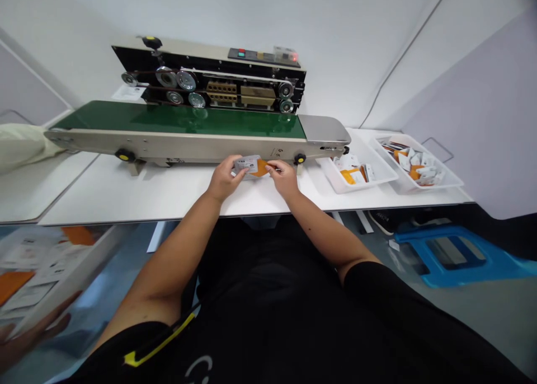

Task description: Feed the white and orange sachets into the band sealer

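Note:
A small flat pouch with a printed grey-white part and an orange part is between my two hands, in front of the conveyor's metal side. My left hand is closed on its grey-white end, thumb on top. At the orange end, the fingers of my right hand pinch the edge. Whether the orange part is a separate piece, I cannot tell. Just behind my hands stands a band sealing machine with exposed wheels and a green conveyor belt.
Two white plastic bins, a nearer one and a farther one, hold orange and white pouches on the table. At lower left, another person's hand is by a white container of pouches. A blue stool stands right.

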